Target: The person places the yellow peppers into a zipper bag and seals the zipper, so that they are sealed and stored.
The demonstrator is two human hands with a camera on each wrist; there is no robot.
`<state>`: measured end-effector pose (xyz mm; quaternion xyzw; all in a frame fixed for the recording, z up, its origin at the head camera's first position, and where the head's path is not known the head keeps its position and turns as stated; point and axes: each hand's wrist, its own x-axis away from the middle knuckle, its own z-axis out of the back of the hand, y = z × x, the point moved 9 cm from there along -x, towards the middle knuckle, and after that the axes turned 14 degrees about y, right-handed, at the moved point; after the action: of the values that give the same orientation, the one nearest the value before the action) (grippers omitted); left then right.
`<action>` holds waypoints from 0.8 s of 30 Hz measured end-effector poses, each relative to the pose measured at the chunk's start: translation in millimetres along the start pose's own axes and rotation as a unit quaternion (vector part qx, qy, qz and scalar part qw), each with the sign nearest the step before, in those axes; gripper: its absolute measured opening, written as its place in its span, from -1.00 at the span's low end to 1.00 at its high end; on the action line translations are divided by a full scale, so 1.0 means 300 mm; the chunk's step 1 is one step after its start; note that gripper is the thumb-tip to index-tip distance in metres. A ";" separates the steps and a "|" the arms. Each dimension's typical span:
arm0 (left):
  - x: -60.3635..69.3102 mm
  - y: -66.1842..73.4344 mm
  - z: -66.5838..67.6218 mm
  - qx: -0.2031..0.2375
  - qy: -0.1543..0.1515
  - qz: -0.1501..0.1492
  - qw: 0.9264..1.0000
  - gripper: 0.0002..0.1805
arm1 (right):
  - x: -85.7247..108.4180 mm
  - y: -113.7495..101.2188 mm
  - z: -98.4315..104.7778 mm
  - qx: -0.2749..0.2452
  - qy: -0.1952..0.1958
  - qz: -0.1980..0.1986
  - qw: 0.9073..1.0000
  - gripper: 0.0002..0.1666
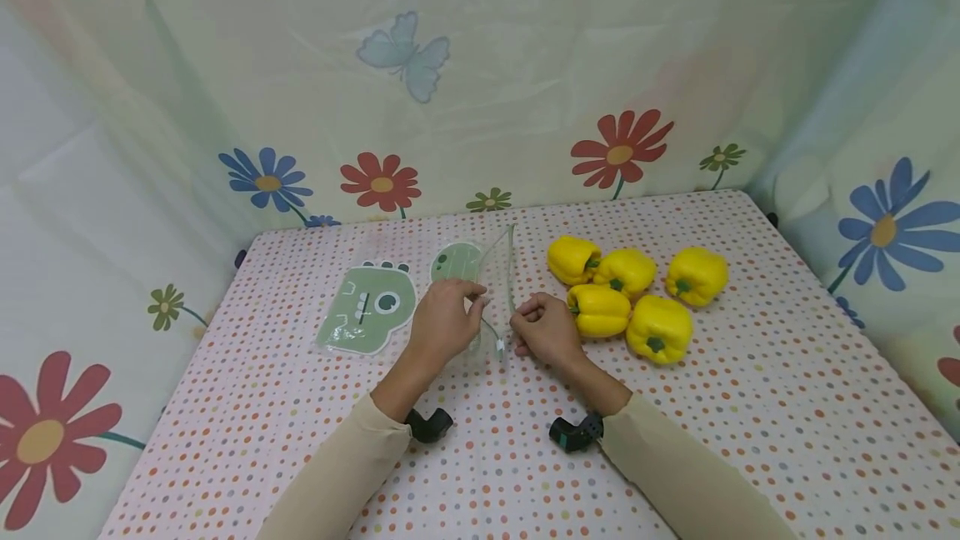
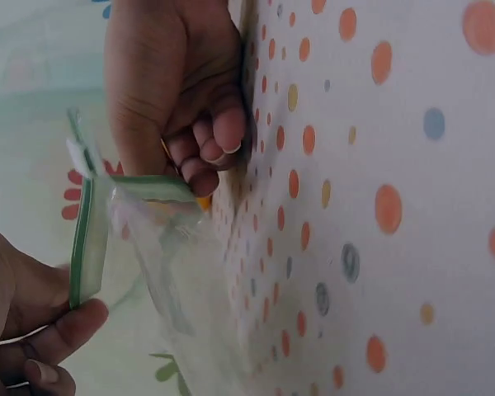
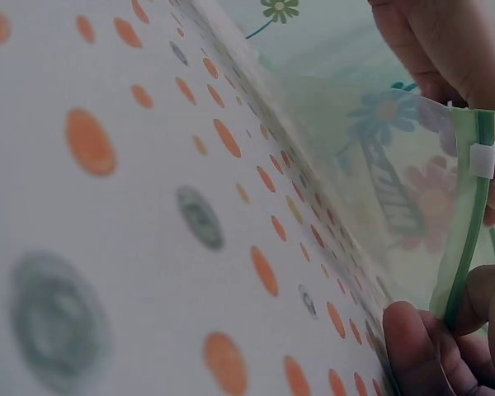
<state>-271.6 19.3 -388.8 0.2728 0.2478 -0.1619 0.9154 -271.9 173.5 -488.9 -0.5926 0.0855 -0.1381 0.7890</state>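
Note:
Between the two hands in the head view is a clear plastic bag with a green zip strip and white slider (image 1: 500, 346). My left hand (image 1: 446, 319) pinches one side of the strip; in the left wrist view its fingers (image 2: 78, 326) hold the green edge (image 2: 89, 247). My right hand (image 1: 549, 330) pinches another part of the strip, its fingers (image 3: 421, 338) at the lower end of the edge in the right wrist view. There the slider (image 3: 482, 161) lies close to my left hand (image 3: 458, 58). The clear film (image 2: 181, 289) hangs from the strip.
Several yellow bell peppers (image 1: 660, 329) lie right of my right hand. Left of my left hand is a flat green cartoon piece (image 1: 367, 311) with one eye, in clear plastic; a green rounded piece (image 1: 455, 263) lies behind that hand. A flowered curtain (image 1: 525, 90) surrounds the dotted table (image 1: 465, 473).

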 end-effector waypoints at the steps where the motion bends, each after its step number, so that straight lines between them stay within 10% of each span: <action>1: 0.001 -0.014 -0.011 0.013 -0.009 0.016 1.000 -0.84 | 0.001 -0.001 -0.001 0.001 0.000 0.002 1.000 -0.83; 14: 0.006 -0.095 -0.048 0.067 -0.007 0.105 0.992 -0.63 | 0.004 0.000 -0.008 -0.005 -0.001 0.009 1.000 -0.84; 24: -0.007 -0.081 -0.019 0.055 0.023 0.068 0.996 -0.73 | -0.005 -0.001 0.003 0.040 -0.014 0.010 0.999 -0.82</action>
<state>-285.9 3.5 -402.0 0.3425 0.2405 -0.1063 0.9020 -273.2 174.8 -488.4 -0.5615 0.0747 -0.1255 0.8145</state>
